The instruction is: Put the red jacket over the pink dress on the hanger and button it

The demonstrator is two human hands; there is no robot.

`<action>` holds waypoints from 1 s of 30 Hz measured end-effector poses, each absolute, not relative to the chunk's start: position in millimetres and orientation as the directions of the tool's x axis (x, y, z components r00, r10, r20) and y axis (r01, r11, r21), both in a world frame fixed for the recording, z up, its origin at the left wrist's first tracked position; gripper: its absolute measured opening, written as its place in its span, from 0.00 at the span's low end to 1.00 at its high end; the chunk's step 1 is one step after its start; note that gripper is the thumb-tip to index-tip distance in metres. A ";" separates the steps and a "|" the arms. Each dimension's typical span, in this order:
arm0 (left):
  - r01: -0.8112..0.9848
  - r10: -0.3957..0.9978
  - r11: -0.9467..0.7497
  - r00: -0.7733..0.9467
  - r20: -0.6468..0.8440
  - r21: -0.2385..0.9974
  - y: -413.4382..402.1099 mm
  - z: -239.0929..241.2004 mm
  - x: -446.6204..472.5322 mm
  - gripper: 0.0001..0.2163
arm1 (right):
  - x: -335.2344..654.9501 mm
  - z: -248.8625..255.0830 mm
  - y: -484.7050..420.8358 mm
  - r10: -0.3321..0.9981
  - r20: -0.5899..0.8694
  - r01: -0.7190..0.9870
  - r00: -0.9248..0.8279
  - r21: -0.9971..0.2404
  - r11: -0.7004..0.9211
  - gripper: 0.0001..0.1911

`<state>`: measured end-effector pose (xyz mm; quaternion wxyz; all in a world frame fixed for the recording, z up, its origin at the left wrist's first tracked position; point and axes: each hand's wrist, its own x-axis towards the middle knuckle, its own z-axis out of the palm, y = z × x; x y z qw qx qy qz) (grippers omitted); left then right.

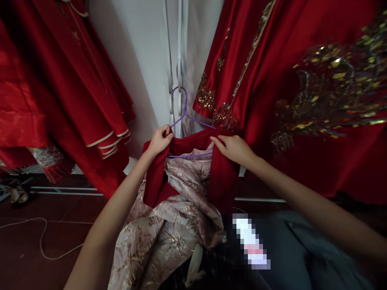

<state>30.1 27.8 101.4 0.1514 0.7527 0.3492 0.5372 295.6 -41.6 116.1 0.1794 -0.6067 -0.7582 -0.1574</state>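
Observation:
A dark red garment (223, 177), perhaps a jacket, hangs on a purple wire hanger (185, 108). My left hand (161, 140) pinches its left shoulder edge, fingers closed over the cloth. On the other side my right hand (232, 147) grips the right shoulder edge between thumb and fingers. Inside the red garment's open front hangs a pale pink and gold brocade dress (175, 237), its skirt spreading down toward me. The hanger's lower bar shows across the neck opening. Its hook is up by a white metal rail.
Red garments with pale piping (99, 100) hang on the left. A red gown with gold sequins (332, 80) hangs close on the right. White metal bars (179, 48) stand by the wall. A white cable (45, 237) and shoes (16, 193) lie on the floor. A blurred-out bright patch (250, 241) is at lower right.

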 end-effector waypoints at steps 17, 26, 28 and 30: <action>0.755 0.649 -0.508 0.018 0.760 0.416 -14.3 72.1 13.5 0.11 | 243.4 90.5 -59.5 0.720 0.679 0.586 -0.145 -0.528 0.615 0.09; 0.564 0.743 -0.517 -0.077 0.664 0.644 -28.7 79.1 30.6 0.06 | 228.0 81.3 -39.2 0.756 0.653 0.331 -0.050 -0.703 0.629 0.06; 0.482 0.737 -0.603 0.032 0.676 0.635 -36.8 87.7 43.7 0.06 | 214.6 77.0 -44.4 0.761 0.639 0.293 -0.111 -0.711 0.639 0.03; 0.416 0.746 -0.639 0.131 0.653 0.647 -45.7 89.8 55.2 0.07 | 204.7 71.6 -50.1 0.773 0.614 0.219 -0.163 -0.741 0.635 0.03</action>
